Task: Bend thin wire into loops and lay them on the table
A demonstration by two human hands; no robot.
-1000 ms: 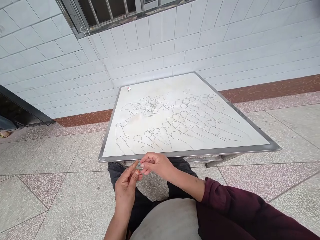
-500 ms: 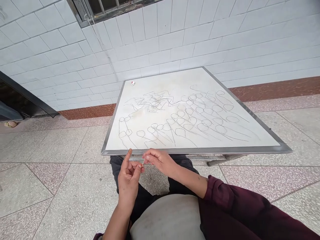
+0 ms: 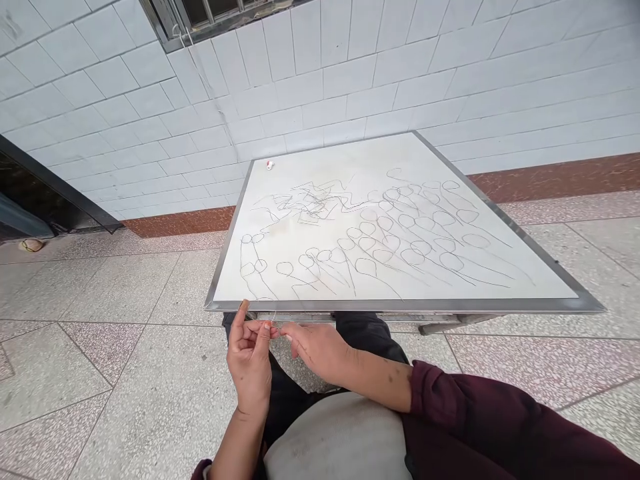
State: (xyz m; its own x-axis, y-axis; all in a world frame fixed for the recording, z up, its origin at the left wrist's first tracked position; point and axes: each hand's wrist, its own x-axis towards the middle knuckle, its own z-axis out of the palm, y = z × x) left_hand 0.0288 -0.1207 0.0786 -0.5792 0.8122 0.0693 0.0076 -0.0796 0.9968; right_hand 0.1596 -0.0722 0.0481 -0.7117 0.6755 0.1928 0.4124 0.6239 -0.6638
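Just off the table's near edge, my left hand (image 3: pixel 250 360) pinches a thin, pale wire-like strand (image 3: pixel 273 315) between thumb and fingers, its index finger raised. My right hand (image 3: pixel 320 348) meets it from the right, fingertips pressed together at the strand; how much of the strand lies inside them is hidden. On the white tabletop (image 3: pixel 295 240) lie many thin dark strands with round loops (image 3: pixel 384 255) and long tails. Behind them is a tangled heap of bent strands (image 3: pixel 313 200) without clear loops.
A small red and white object (image 3: pixel 270 165) sits at the table's far left corner. Grey metal edging (image 3: pixel 400 305) borders the tabletop. A tiled wall (image 3: pixel 350 87) stands behind. A round object (image 3: pixel 31 245) lies on the floor at left.
My right hand has come lower, its fingers now pointing left against the left fingertips. My left hand has shifted slightly left and down. The camera view has moved a little.
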